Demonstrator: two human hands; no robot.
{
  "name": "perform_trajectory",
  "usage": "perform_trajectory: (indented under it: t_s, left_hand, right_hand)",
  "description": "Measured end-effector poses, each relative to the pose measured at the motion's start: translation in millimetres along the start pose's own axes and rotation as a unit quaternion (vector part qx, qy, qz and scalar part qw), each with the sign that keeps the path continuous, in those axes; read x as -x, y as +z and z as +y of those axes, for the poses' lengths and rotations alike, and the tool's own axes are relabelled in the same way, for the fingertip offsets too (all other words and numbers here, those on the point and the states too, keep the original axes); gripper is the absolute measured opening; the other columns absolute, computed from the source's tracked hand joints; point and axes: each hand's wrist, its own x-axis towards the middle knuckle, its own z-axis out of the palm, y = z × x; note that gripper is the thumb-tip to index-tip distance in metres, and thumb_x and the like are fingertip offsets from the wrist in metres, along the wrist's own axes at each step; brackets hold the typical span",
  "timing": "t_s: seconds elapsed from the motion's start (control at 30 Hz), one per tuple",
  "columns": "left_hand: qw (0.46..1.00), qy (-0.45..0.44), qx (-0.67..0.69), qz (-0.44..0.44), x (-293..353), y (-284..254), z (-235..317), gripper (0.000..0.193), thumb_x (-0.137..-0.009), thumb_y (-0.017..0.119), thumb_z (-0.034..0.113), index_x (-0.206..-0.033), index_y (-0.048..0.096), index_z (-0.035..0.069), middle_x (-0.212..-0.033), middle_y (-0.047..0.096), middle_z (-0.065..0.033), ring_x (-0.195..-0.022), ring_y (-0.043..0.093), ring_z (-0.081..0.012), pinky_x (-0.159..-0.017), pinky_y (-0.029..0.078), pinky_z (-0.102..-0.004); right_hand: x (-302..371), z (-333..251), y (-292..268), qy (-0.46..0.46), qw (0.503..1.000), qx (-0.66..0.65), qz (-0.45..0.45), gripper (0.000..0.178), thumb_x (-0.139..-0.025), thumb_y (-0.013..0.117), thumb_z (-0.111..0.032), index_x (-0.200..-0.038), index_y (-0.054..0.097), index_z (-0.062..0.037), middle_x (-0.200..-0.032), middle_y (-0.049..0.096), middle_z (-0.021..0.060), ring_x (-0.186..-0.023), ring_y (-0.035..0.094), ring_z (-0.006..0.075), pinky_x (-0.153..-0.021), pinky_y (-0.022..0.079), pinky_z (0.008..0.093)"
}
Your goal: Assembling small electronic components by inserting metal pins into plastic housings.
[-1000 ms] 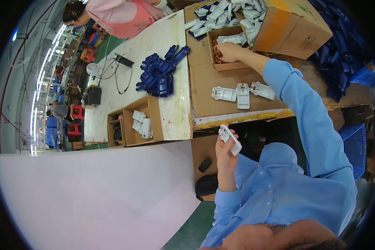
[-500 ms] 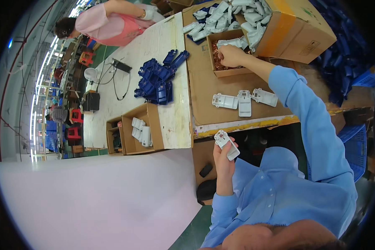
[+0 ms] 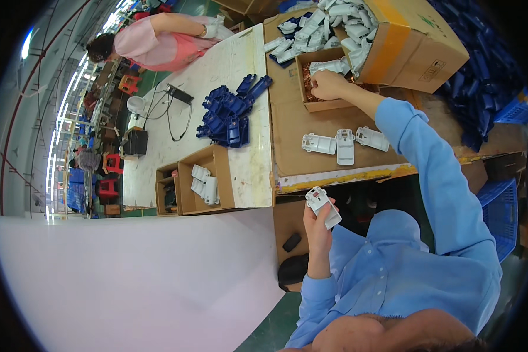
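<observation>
Brown cardboard sheeting [image 3: 287,126] covers a surface with a yellow-stained front edge [image 3: 358,174]. Just off that edge, a white, hollow, rectangular plastic shell [image 3: 324,209] sits tilted in the left hand [image 3: 317,234], its fingers pinching the sides. Nothing supports it beneath — a loosened thumb or a knock could drop it. Over the surface, the right hand [image 3: 330,86] dips bunched fingers into an open brown cardboard box [image 3: 328,107] of tiny copper-coloured pieces [image 3: 307,79]; whether they pinch any, I cannot tell. Such small, loose bits could cling together or scatter over the low wall if lifted carelessly. Near the light-blue cloth sleeve [image 3: 408,129] lie 3 smooth white plastic shells [image 3: 345,146], which a lowered forearm might sweep aside. Beyond, a jumbled heap of white plastic shells [image 3: 308,32] spills beside a big tipped carton [image 3: 419,53], matte and taped; a bump could slide some into the box. Leftward, angular dark-blue plastic housings [image 3: 224,117] pile up on a scuffed white tabletop [image 3: 152,141].
</observation>
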Motion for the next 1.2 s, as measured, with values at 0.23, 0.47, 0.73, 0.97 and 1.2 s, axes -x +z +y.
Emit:
perform_trajectory:
  t_s: [0.23,0.47,0.73,0.97,1.2]
  left_hand:
    - [1.000,0.008,-0.027,-0.003,-5.9,7.2,4.9,0.033,-0.089,0.058,0.009,-0.121,0.050,0.004,-0.103,0.065,-0.0115,-0.082,0.062,-0.0150,-0.071,0.051,-0.0272]
    - [0.996,0.042,-0.083,-0.004,-30.6,13.5,20.0,0.032,-0.092,0.053,0.008,-0.123,0.049,0.003,-0.105,0.066,-0.0117,-0.087,0.063,-0.0144,-0.076,0.051,-0.0271]
    - [0.953,0.179,-0.245,-0.026,-47.0,38.5,58.2,0.029,-0.096,0.051,0.008,-0.123,0.051,-0.001,-0.109,0.062,-0.0093,-0.098,0.059,-0.0135,-0.085,0.047,-0.0266]
    - [0.868,0.245,-0.432,0.012,-32.7,49.4,68.3,0.021,-0.095,0.047,0.010,-0.113,0.053,0.002,-0.092,0.061,-0.0206,-0.084,0.062,-0.0345,-0.074,0.047,-0.0372]
    - [0.847,0.258,-0.464,-0.013,-32.1,49.2,57.3,0.023,-0.096,0.045,0.009,-0.117,0.050,-0.001,-0.086,0.060,-0.0261,-0.079,0.058,-0.0449,-0.065,0.044,-0.0466]
  right_hand:
    - [7.0,-2.7,-7.6,0.017,0.998,-0.037,0.044,0.027,-0.075,0.058,-0.024,-0.088,0.069,-0.0030,-0.099,0.068,0.0212,-0.094,0.065,0.0360,-0.081,0.052,0.0447]
    - [45.9,-21.0,-18.4,-0.132,0.975,-0.149,0.095,0.015,-0.073,0.063,-0.015,-0.078,0.064,-0.0009,-0.078,0.067,0.0142,-0.070,0.064,0.0293,-0.066,0.051,0.0388]
    - [169.7,-87.5,-34.6,-0.303,0.945,-0.120,0.018,0.006,-0.078,0.066,-0.010,-0.082,0.066,-0.0047,-0.078,0.062,0.0090,-0.074,0.061,0.0292,-0.062,0.048,0.0384]
    - [186.5,-106.3,-24.8,-0.324,0.946,-0.008,0.008,0.008,-0.075,0.064,-0.011,-0.077,0.062,-0.0035,-0.079,0.062,0.0127,-0.080,0.062,0.0321,-0.069,0.048,0.0427]
    - [196.2,-104.3,-26.8,-0.285,0.958,0.011,-0.021,0.009,-0.075,0.062,-0.009,-0.080,0.063,-0.0020,-0.081,0.063,0.0140,-0.081,0.062,0.0333,-0.072,0.050,0.0437]
